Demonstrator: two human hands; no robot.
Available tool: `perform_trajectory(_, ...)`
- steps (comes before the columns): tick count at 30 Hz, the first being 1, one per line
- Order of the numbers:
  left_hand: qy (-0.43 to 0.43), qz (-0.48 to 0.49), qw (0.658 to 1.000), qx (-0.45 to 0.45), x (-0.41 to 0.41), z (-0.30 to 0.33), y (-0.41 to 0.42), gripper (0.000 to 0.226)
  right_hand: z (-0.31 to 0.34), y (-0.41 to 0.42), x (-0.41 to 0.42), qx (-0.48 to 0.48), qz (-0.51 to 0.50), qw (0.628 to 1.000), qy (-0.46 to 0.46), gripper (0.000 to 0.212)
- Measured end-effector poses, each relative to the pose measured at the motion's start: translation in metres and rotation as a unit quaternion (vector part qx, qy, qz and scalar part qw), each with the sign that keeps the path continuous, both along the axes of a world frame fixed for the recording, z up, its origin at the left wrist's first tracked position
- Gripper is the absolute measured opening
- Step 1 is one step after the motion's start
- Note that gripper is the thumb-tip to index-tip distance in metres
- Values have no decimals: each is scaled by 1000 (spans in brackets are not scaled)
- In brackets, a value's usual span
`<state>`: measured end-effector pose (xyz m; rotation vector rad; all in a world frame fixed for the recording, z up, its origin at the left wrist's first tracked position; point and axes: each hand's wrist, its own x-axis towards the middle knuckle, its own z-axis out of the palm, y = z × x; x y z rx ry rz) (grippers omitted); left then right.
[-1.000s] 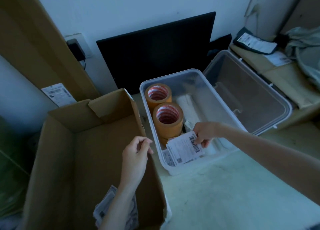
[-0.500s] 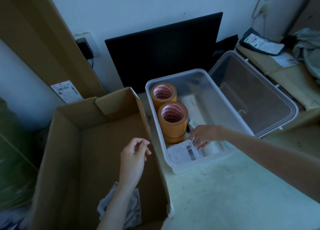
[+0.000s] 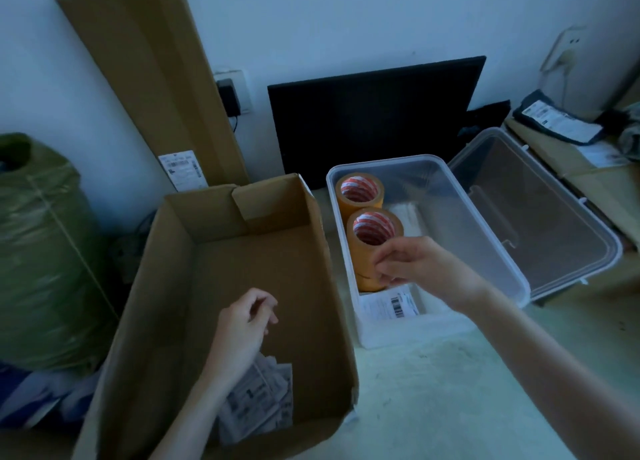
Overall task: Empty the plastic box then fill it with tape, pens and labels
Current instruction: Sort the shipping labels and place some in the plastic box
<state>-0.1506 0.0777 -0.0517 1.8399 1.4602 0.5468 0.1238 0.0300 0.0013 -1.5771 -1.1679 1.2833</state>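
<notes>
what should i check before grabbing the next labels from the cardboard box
1. Right hand free: ok, fingers loosely curled, holding nothing.
2. Left hand free: ok, above the cardboard box.
3. Labels left in the cardboard box: ok, a pile at its near end.
4. Plastic box open: ok, lid beside it.
5. Label lying flat in it: ok.
6. Pens inside: cannot tell.
</notes>
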Motion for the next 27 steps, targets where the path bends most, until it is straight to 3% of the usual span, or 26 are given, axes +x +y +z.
perform_trajectory(5, 109, -32, 993, -18, -35, -23, -10, 11, -2, -10, -66, 33, 11, 997, 74, 12)
perform_trajectory(9, 208, -69, 972, -80, -46, -54, -10, 34, -18, -14, -107, 6, 22, 996, 86, 12)
perform_trajectory(16, 404, -178, 883, -156, -42, -87, -2, 76, -31, -17, -119, -18, -2, 999, 52, 15)
perform_trajectory(18, 445, -216, 858, -136, -46, -92, 4, 76, -30, -18, -115, -16, -13, 998, 58, 15)
perform_trajectory(24, 518, -376, 767, 43, -55, -93, 16, 66, -32, -22, -113, -16, -18, 997, 71, 15)
perform_trajectory(27, 517, -382, 762, 74, -55, -90, 17, 61, -33, -23, -115, -15, -8, 998, 65, 15)
